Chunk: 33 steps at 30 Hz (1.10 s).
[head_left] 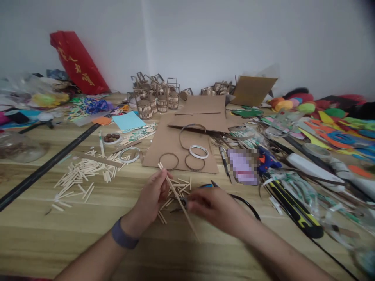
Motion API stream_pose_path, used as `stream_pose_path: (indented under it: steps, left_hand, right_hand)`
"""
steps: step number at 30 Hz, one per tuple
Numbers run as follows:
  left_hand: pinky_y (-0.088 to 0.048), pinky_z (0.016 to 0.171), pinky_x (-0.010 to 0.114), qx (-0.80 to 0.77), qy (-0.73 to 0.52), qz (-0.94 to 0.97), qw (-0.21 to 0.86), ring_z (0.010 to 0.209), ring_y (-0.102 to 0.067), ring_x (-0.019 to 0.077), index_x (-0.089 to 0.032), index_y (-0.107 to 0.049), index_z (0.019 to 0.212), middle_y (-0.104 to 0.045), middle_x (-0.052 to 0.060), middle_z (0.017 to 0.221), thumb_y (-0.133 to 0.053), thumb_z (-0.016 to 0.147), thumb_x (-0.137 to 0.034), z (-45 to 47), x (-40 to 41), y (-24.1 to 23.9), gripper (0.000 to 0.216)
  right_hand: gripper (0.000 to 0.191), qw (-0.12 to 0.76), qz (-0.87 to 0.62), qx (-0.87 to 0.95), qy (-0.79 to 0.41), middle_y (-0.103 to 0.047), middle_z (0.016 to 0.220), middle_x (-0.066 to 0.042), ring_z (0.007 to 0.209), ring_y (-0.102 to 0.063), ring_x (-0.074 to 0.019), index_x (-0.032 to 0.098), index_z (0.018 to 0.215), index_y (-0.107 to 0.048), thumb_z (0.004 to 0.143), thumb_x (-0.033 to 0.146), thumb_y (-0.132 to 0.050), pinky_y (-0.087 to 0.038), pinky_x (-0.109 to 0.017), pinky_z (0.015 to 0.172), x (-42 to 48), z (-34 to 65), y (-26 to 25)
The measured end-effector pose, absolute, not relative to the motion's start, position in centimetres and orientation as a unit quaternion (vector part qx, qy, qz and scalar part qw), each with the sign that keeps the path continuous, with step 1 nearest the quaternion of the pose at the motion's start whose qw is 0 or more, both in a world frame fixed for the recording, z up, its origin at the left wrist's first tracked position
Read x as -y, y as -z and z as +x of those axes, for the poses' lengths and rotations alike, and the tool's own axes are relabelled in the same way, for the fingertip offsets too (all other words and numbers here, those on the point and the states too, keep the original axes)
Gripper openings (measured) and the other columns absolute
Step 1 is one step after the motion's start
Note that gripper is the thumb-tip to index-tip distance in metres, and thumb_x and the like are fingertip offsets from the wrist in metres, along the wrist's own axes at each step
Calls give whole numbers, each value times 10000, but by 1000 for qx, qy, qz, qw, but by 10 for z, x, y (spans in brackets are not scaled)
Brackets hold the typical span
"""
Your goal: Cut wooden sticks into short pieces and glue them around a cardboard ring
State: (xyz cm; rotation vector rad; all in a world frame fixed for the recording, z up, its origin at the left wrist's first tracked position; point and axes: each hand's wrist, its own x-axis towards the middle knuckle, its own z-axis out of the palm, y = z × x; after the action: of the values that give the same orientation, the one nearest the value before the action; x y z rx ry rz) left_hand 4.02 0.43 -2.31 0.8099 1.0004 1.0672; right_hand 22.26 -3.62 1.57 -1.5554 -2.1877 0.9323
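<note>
My left hand (152, 192), with a dark band on its wrist, pinches a few thin wooden sticks (177, 195) between thumb and fingers. They slant down to the right, and the lower end is blurred. Close by on the right, my right hand (212, 205) is curled with its fingertips together beside the sticks. A metal cutting tool (184, 201) with a blue part shows around that hand, but whether the fingers grip it is hidden. Short cut sticks (183, 185) lie on the table behind and under the hands.
A pile of short sticks (76, 175) spreads at left, near a white tape ring (129, 155). Cardboard sheets (158, 144) carry brown rings (168, 160). Small woven baskets (162, 103) stand at the back. A yellow-black utility knife (293, 207) and scraps cover the right.
</note>
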Motion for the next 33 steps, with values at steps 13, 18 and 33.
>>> stream_pose_path:
  steps: [13, 18, 33]
  left_hand:
    - [-132, 421, 198, -468, -437, 360, 679, 423, -199, 50, -147, -569, 803, -248, -104, 518, -537, 742, -454, 46, -1, 22, 314]
    - [-176, 421, 189, -464, -403, 386, 687, 419, -248, 48, -169, -531, 730, -311, -90, 529, -516, 745, -413, 47, 1, 24, 244]
    - [-414, 725, 277, -342, -273, 564, 700, 788, -601, 181, -154, -676, 964, -694, 49, 851, -576, 823, -501, 44, 4, 37, 388]
  right_hand:
    - [467, 282, -582, 634, -424, -442, 467, 46, 417, -356, -89, 181, 559, -546, 875, 488, -390, -266, -220, 436, 2, 214, 18]
    - [481, 336, -612, 597, -393, -415, 441, 48, 406, -333, -90, 186, 520, -540, 852, 510, -413, -257, -231, 437, -9, 229, 15]
    - [465, 358, -521, 624, -460, -535, 564, 26, 477, -415, -92, 159, 770, -635, 826, 601, -503, -315, -214, 445, 9, 214, 12]
